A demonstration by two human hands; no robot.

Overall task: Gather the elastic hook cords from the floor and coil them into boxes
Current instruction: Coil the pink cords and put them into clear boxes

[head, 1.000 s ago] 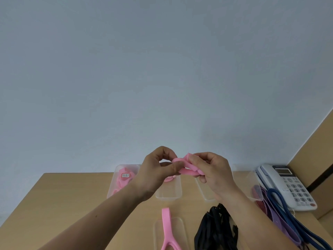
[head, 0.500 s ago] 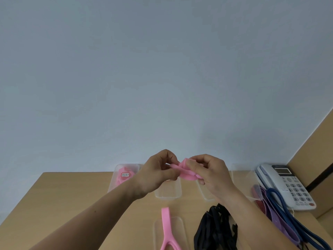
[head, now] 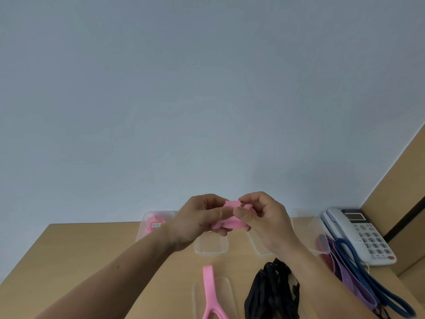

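A folded pink elastic band (head: 231, 218) hangs above the wooden table (head: 92, 261), held from both sides. My left hand (head: 197, 221) grips its left part and my right hand (head: 262, 217) pinches its right part between thumb and fingers. Under the hands stands an empty clear box (head: 210, 246). Another clear box (head: 153, 224) at the back left holds a coiled pink band. A second pink band (head: 210, 293) lies over a clear lid (head: 226, 293) near the front.
A heap of black cords (head: 273, 291) lies front centre-right. Purple, blue and red bands (head: 354, 272) trail along the right side beside a white desk telephone (head: 363, 236). More clear boxes (head: 303, 224) stand behind my right hand. A wooden panel rises at far right.
The hands have drawn closer together and folded the pink band tighter; my right thumb now presses on its front. The camera view has hardly shifted.
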